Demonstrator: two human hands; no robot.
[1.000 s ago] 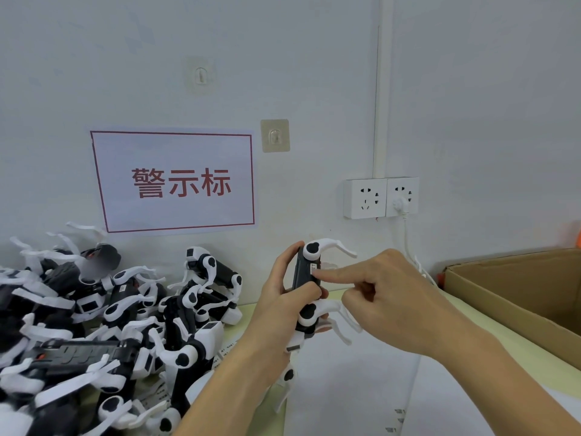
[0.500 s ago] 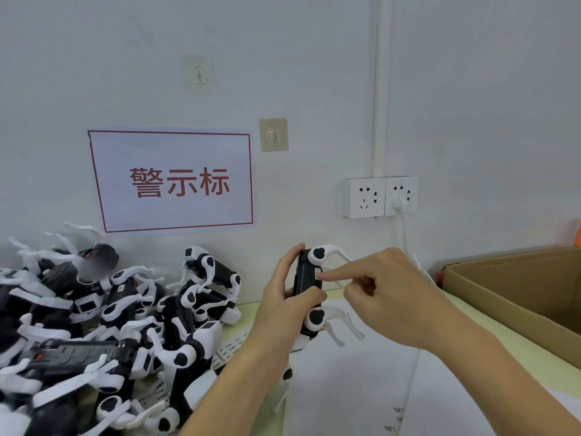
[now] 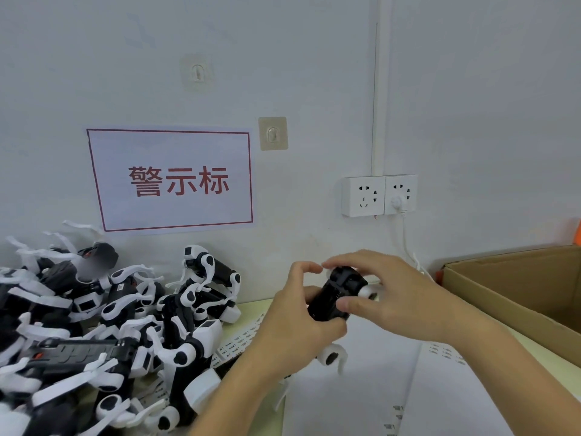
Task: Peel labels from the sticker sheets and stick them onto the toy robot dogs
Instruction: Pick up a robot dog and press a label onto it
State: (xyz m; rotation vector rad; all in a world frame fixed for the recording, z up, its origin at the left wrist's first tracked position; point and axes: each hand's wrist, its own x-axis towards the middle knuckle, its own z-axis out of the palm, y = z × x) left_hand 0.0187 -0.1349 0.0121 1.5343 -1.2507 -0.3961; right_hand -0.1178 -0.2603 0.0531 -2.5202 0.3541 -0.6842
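Above the sheets, both hands now grip the toy dog (image 3: 338, 294), right forefinger no longer pressing.

One head-worn view looks forward and down, close over the table (image 3: 251, 309) toward the wall (image 3: 283, 58)

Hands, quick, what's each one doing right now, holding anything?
Left hand: holds the toy robot dog from below, fingers curled around its black body.
Right hand: grips the same dog from the other side, thumb and fingers on it.
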